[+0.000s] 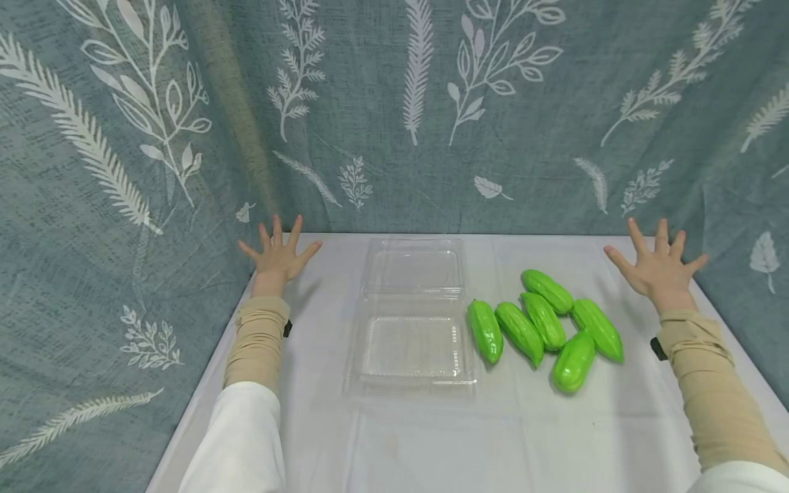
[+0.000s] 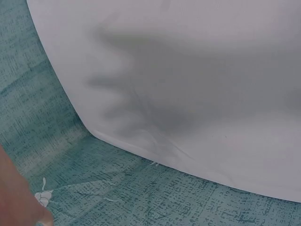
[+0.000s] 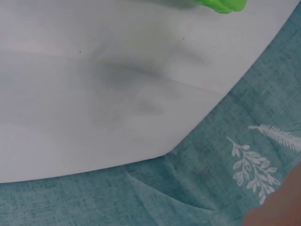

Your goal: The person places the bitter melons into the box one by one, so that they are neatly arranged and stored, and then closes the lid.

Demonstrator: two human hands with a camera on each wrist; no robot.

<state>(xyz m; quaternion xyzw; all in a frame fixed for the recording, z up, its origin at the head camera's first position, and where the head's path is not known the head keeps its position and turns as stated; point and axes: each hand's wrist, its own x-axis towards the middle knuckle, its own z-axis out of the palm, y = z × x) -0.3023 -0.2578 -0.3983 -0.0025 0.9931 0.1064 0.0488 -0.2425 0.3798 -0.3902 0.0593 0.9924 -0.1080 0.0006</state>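
My left hand (image 1: 279, 261) is spread wide over the far left corner of the white table, holding nothing. Fingers fanned out, my right hand (image 1: 661, 270) hovers over the far right side, also without anything in it. Between them lies a clear plastic clamshell box (image 1: 409, 346), its lid (image 1: 414, 267) folded back toward the curtain. Several bright green, ridged bitter-melon-shaped pieces (image 1: 542, 322) lie just right of the box, nearer to the right hand. One green tip (image 3: 223, 4) shows at the top of the right wrist view. In the left wrist view only part of the left hand (image 2: 16, 193) appears.
A white cloth (image 1: 444, 445) covers the table. Blue-green curtains (image 1: 370, 103) with white leaf prints stand along its back and sides. Soft shadows of both hands fall on the cloth in the wrist views.
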